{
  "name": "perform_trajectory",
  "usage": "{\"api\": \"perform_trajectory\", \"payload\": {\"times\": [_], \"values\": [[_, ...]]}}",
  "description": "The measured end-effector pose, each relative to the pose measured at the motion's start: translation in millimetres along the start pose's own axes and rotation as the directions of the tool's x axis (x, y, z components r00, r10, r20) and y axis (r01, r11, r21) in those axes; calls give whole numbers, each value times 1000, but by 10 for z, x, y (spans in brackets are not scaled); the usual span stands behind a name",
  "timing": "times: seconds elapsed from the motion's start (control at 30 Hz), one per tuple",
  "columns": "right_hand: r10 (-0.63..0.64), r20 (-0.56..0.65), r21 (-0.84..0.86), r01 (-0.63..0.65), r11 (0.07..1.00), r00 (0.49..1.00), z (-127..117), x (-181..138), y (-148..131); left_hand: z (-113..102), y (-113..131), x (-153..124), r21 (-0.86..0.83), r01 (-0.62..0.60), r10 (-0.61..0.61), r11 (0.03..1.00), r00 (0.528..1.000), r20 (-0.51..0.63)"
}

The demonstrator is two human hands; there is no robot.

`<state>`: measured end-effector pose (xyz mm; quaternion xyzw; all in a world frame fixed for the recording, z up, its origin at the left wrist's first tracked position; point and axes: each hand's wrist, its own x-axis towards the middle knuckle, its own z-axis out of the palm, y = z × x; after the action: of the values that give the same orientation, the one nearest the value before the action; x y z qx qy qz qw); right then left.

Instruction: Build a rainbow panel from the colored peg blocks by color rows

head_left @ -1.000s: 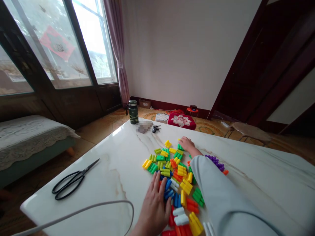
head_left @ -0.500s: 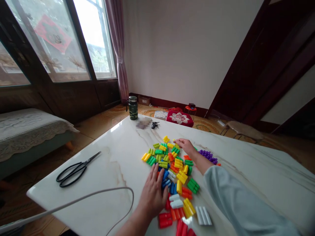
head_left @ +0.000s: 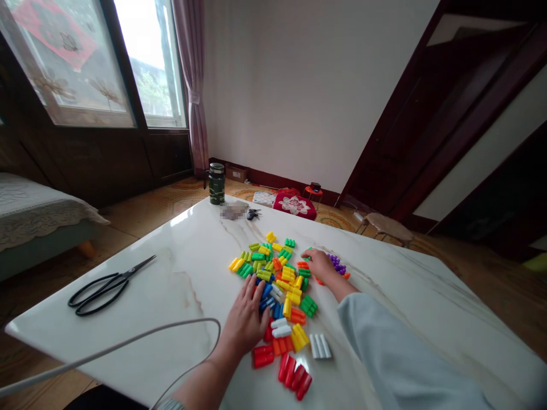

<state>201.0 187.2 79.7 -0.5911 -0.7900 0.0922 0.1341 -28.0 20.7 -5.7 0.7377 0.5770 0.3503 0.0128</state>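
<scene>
My left hand [head_left: 248, 316] lies palm down at the near left edge of a pile of coloured plastic toy blocks, fingers spread and stretched out. Its fingertips touch the blue blocks [head_left: 266, 293] and lie close to the lime ones. Each block looks like a few short tubes joined side by side. On the far right side of the pile, my right hand [head_left: 321, 266] has its fingers curled down at a green block [head_left: 308, 250], mostly hidden behind them. Purple blocks [head_left: 336, 263] sit just right of that hand. Red blocks [head_left: 294, 376] lie nearest me.
Black-handled scissors [head_left: 111, 287] lie at the left of the marble-patterned table [head_left: 179, 302]. A grey cable [head_left: 141, 335] crosses the near left. At the far corner stand a camouflage flask [head_left: 217, 185], a blurred-out object [head_left: 233, 210] and keys [head_left: 253, 214].
My right hand has moved right and toward me, from the far yellow blocks to the green block. A green block at the pile's far edge now shows. The left hand stays; the view has shifted.
</scene>
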Motion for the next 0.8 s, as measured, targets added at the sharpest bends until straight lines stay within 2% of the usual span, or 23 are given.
{"api": "perform_trajectory", "payload": {"times": [0.07, 0.23, 0.43, 0.5, 0.57, 0.63, 0.7, 0.8], "values": [[19, 67, -108, -12, 994, 998, 6, 85, 37, -10, 3, 1, -3, 5, -5, 1000, 1000, 10], [32, 136, -162, -9, 987, 990, 66, 174, 2, -58, 36, 18, -18, 33, -32, 999, 999, 35], [13, 113, -173, 7, 985, 994, 60, 171, -58, -79, 56, 27, -16, 36, -36, 999, 999, 35], [-8, 39, -138, 13, 990, 999, 24, 133, -68, -76, 54, 27, -28, 36, -35, 999, 999, 30], [-56, -143, -8, 55, 998, 988, -31, 36, -60, -68, 51, 27, -26, 33, -33, 999, 999, 28], [-54, -380, 168, 126, 978, 923, -90, -148, -20, -56, 46, 27, -11, 30, -29, 1000, 999, 23], [59, -534, 309, 130, 942, 844, -122, -417, 67, -41, 40, 27, 7, 29, -29, 1000, 999, 20], [325, -561, 465, -35, 885, 761, -53, -884, 292, -24, 27, 25, 19, 26, -26, 999, 999, 19]]}}
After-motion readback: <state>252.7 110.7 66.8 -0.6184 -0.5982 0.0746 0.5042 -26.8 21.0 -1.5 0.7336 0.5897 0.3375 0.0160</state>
